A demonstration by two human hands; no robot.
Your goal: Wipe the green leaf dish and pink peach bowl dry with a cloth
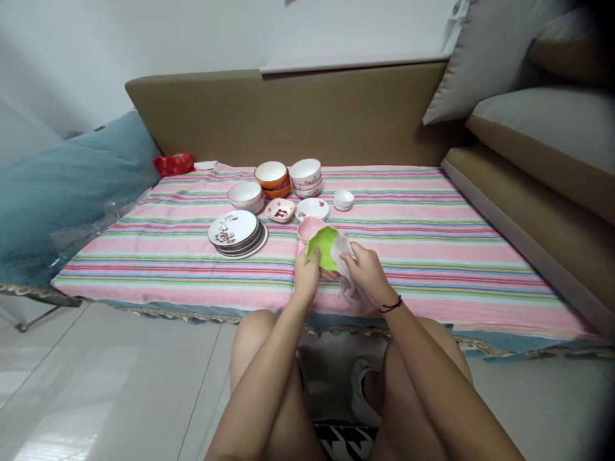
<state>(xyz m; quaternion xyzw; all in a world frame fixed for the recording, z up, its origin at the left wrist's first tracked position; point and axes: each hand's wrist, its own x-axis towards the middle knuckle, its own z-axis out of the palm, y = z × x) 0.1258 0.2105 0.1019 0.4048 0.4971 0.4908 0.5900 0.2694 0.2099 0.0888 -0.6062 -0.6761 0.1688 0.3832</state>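
Observation:
A bright green, wavy-edged dish (323, 248) is held up over the front of the striped cloth. My left hand (307, 270) grips its left side, thumb on the inner face and fingers underneath. On its right side, my right hand (365, 267) pinches a pale greyish-pink cloth (344, 250) that lies against the dish's rim and hangs below. Whether the right fingers also grip the dish through the cloth is hidden. Just behind the dish sit pink bowls (310, 226), partly covered by it.
Left of my hands stands a stack of plates (235, 228). Behind are white bowls (306, 171), orange bowls (271, 174), a square patterned dish (280, 209), flowered plates (312, 209) and small white dishes (343, 199). Cushions (542, 134) line the right side; a red bag (174, 164) lies far left.

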